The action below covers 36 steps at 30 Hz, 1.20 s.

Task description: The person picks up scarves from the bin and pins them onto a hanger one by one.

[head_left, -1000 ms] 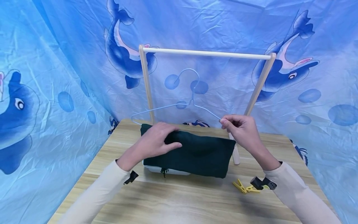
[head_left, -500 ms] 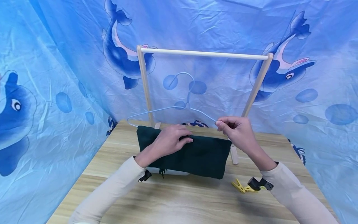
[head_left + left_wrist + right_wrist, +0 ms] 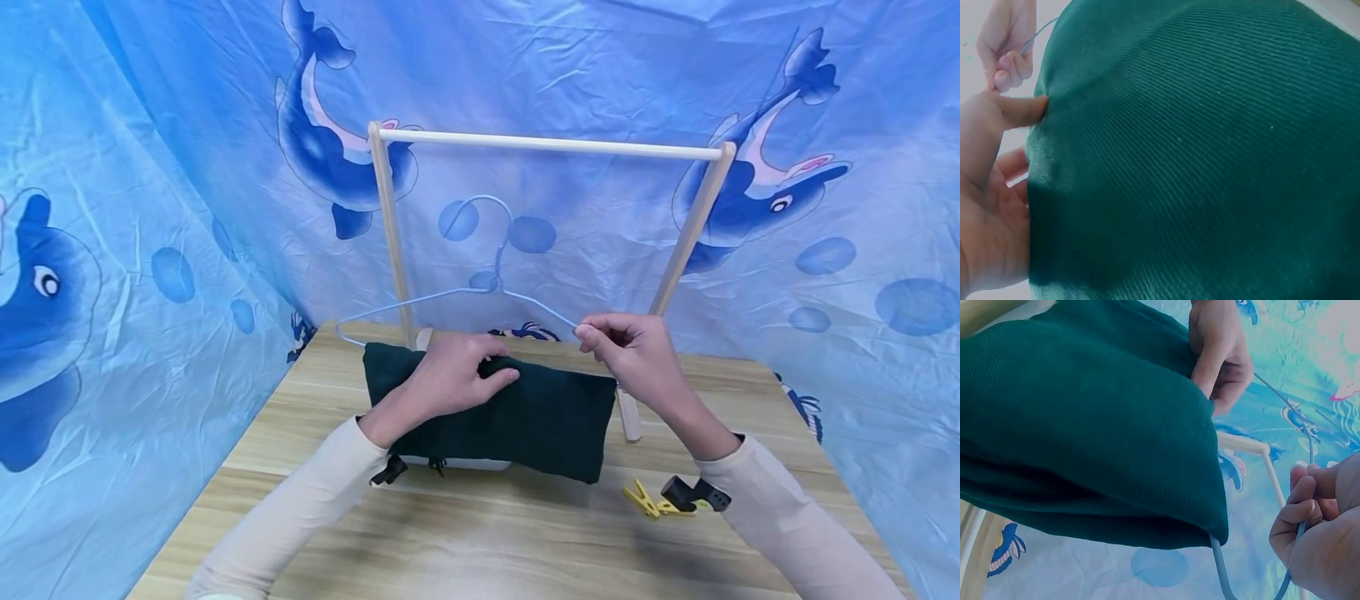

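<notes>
A dark green ribbed cloth [image 3: 558,425] hangs folded over the lower bar of a pale blue wire hanger [image 3: 420,300]. My left hand [image 3: 459,375] pinches the cloth's top edge near the middle; in the left wrist view its thumb [image 3: 1025,111] lies on the front and the fingers are behind. With my right hand [image 3: 633,350] I grip the hanger's right shoulder. The right wrist view shows fingers curled round the wire, and the bare hanger corner curving out of the cloth's end. The hook points up, apart from the rack's rail.
A rack with a white rail [image 3: 551,144] and wooden posts stands behind the hanger. Two yellow clothespins [image 3: 643,500] lie on the wood-grain table [image 3: 465,550] at the right. Part of a white object [image 3: 480,464] shows below the cloth. A blue dolphin-print curtain [image 3: 600,67] surrounds the table.
My left hand has slid right along the cloth's top edge from its left part to the middle. The hanger and cloth have shifted slightly left and down with my right hand.
</notes>
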Each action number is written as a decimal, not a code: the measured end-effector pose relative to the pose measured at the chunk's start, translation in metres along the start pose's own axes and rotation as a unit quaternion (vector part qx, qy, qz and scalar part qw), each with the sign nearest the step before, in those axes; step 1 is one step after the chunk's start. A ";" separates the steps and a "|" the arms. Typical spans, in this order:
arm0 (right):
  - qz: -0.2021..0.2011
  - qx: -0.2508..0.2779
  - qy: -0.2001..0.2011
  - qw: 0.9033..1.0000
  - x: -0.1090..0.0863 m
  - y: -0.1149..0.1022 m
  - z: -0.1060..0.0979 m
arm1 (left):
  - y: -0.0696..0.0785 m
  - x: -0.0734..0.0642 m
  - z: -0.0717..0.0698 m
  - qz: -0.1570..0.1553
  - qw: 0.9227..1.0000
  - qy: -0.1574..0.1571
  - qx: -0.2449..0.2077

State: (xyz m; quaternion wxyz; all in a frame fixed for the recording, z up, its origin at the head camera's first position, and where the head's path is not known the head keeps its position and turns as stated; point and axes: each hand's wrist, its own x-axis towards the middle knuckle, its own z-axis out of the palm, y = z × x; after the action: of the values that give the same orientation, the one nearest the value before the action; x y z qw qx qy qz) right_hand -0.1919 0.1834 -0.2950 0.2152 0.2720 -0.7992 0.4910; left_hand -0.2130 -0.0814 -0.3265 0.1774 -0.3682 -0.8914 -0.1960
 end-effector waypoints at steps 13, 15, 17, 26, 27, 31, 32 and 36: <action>-0.004 -0.006 -0.004 1.000 0.004 0.000 0.000 | 0.024 0.021 0.016 0.052 0.996 -0.075 0.002; -0.005 -0.007 -0.005 1.000 0.004 0.000 0.001 | 0.024 0.022 0.018 0.056 0.996 -0.067 -0.007; -0.005 -0.009 -0.006 1.000 0.005 0.000 0.001 | 0.023 0.023 0.020 0.061 0.997 -0.055 -0.012; -0.007 -0.014 -0.007 1.000 0.009 0.003 0.002 | 0.025 0.029 0.026 0.065 0.996 -0.052 -0.026; -0.007 -0.013 -0.006 1.000 0.009 0.003 0.002 | 0.026 0.029 0.026 0.063 0.996 -0.054 -0.029; -0.005 -0.011 0.000 1.000 0.009 0.006 0.001 | 0.029 0.025 0.020 0.053 0.996 -0.063 -0.024; -0.004 -0.009 0.002 1.000 0.009 0.007 0.001 | 0.028 0.024 0.018 0.053 0.996 -0.062 -0.019; 0.002 -0.007 0.006 1.000 0.010 0.008 -0.002 | 0.019 0.017 0.009 0.051 0.997 -0.053 0.005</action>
State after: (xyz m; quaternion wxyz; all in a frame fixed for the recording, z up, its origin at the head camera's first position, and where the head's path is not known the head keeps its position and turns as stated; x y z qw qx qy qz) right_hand -0.2043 0.1857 -0.2937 0.2213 0.2660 -0.8014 0.4878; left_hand -0.2125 -0.0549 -0.3219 0.1416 -0.4225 -0.8804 -0.1625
